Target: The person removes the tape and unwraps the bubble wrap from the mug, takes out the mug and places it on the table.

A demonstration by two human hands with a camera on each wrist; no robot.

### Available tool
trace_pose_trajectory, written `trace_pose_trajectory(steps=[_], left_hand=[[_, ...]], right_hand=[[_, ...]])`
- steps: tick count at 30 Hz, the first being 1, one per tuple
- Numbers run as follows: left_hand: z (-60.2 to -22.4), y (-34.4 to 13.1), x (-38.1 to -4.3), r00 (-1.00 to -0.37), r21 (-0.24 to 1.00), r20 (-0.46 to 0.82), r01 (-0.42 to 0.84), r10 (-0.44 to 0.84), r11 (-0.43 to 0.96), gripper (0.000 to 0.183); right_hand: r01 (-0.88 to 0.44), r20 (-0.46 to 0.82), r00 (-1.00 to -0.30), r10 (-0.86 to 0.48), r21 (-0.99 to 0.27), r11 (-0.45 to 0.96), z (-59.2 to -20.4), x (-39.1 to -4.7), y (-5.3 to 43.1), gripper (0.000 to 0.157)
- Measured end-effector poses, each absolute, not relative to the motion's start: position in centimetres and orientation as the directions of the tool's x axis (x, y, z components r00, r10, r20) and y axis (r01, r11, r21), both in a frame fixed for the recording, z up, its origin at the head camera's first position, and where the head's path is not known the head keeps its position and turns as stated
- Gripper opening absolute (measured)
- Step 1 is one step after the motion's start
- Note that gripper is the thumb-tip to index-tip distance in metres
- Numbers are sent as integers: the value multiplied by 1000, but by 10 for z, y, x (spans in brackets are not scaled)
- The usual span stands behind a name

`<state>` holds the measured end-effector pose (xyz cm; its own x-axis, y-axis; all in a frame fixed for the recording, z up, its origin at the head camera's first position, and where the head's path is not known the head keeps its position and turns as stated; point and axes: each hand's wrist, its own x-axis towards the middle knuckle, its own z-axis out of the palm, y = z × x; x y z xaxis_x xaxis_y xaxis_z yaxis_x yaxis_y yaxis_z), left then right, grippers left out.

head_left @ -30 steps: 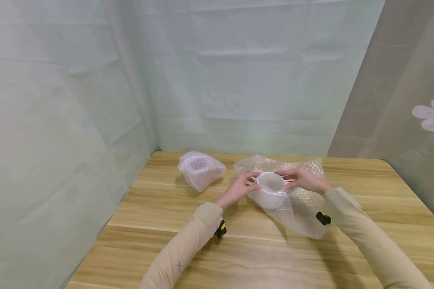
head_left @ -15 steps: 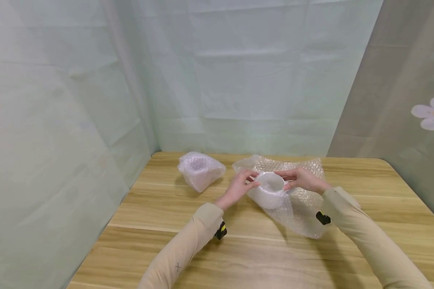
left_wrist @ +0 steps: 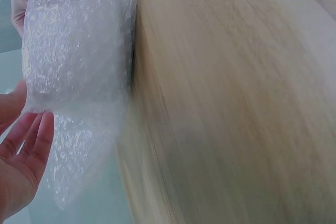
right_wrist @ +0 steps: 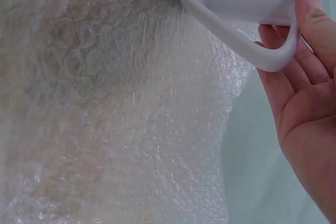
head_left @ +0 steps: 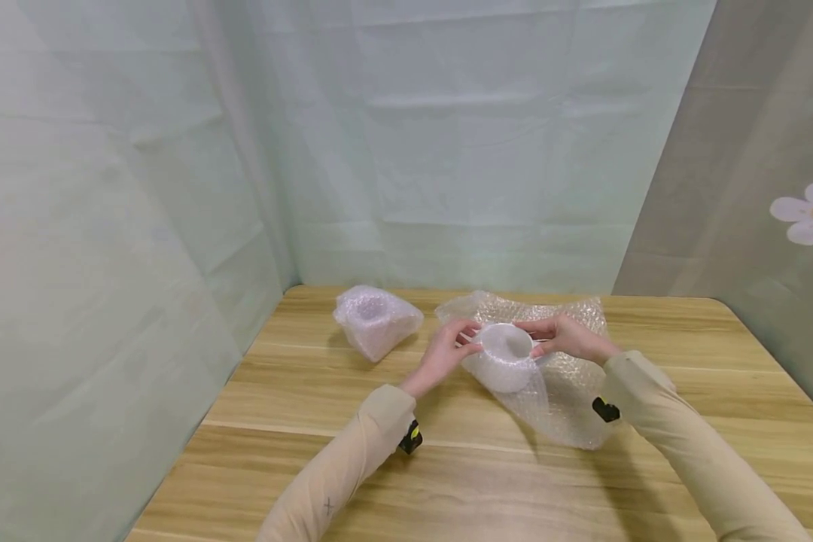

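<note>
A white mug [head_left: 506,343] stands on the right half of the table, its near and left sides covered by bubble wrap [head_left: 515,379]. My right hand [head_left: 572,336] grips the mug at its rim on the right. In the right wrist view the mug's handle [right_wrist: 247,45] is bare, and fingers of my right hand [right_wrist: 307,87] lie behind it. My left hand [head_left: 445,350] pinches the edge of the bubble wrap at the mug's left rim. From the left wrist, the wrap [left_wrist: 79,45] hides the mug's side, with my left hand [left_wrist: 23,156] at its edge.
A second bundle in bubble wrap [head_left: 382,327] lies to the left on the wooden table [head_left: 393,489]. The rest of the loose wrap sheet [head_left: 569,421] spreads behind and right of the mug. Pale curtains [head_left: 461,150] hang beyond the table's far edge.
My left hand has drawn slightly left, its thumb coming away from the inside of the rim. The right hand and the mug have stayed in place.
</note>
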<state>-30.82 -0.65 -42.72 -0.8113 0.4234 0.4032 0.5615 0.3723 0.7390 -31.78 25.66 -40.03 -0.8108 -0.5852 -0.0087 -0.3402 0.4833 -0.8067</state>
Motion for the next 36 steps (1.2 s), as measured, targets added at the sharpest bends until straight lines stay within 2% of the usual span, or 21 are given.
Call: trace_pose_trajectory(steps=[9,17,26,36], left_hand=[[-426,-16,-310,-819,750,376,544,433,377,44],[-423,-22,-310,-808,740,369,555,460,381,34],[-418,-29,-314,-757,709,463,629,460,321,15],[-411,-40,-310,-819,781,320,512,476,357,27]], right_hand=[[-368,6,-806,-591,-788,494,-399,-319,259,61],[-349,-11,-799,-602,-807,477,-398,-318,256,59],[-387,30,-800,-600,-789,477,-398,-318,257,55],[-381,38,-801,-598,-802,460,-400,-317,257,57]])
